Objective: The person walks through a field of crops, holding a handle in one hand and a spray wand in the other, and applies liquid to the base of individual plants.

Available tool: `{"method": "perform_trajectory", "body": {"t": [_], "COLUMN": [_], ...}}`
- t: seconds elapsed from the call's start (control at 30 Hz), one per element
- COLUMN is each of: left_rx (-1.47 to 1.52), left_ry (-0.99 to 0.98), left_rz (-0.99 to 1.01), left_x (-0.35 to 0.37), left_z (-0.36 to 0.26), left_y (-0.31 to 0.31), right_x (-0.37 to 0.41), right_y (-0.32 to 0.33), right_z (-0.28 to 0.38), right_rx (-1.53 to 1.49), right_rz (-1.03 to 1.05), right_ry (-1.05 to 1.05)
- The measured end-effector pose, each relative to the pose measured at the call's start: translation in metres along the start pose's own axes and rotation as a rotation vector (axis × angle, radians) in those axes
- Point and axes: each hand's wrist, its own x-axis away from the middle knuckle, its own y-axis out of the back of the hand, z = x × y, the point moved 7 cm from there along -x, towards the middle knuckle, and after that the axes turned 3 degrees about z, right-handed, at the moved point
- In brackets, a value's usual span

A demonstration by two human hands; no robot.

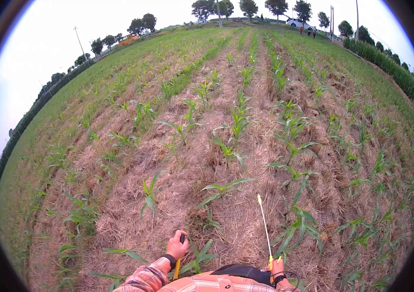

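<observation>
My left hand (177,246) is closed around the black grip of a yellow pump lever (176,268) at the bottom centre. Lower right, my right hand (277,266) wraps the yellow handle of a spray wand (264,223). Its thin pale tube points forward over the straw, ending in a yellow nozzle (259,198). A dark hose loops near my right wrist. Young corn plants (226,189) grow in front of both hands, and another corn plant (298,228) stands just right of the wand. The sprayer's tank is out of view.
Corn rows (253,48) run away over straw-covered soil (119,214). Tall green crops (387,61) border the right side. Far off are trees (248,7), poles, a white vehicle (297,23), an orange vehicle (128,40) and several people (308,32).
</observation>
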Motion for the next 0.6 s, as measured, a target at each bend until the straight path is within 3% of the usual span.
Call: {"method": "perform_trajectory", "body": {"t": [0.17, 0.33, 0.4, 0.5, 0.6], "left_rx": [0.018, 0.078, 0.097, 0.124, 0.086], "left_ry": [-0.106, -0.196, -0.25, -0.228, -0.219], "left_rz": [0.001, -0.058, -0.112, -0.138, -0.098], "left_x": [-0.009, -0.002, 0.007, 0.003, -0.037], "left_z": [-0.05, -0.101, -0.126, -0.135, -0.119], "left_y": [-0.016, 0.027, 0.056, 0.075, 0.045], "right_x": [-0.008, -0.014, -0.025, -0.034, -0.055], "right_y": [0.098, 0.171, 0.202, 0.212, 0.2], "right_z": [-0.017, -0.03, -0.041, -0.041, -0.036], "right_rx": [-0.176, -0.472, -0.414, -0.451, -0.416], "right_rz": [-0.305, -0.545, -0.57, -0.587, -0.588], "right_ry": [-0.033, 0.038, 0.005, 0.021, 0.025]}}
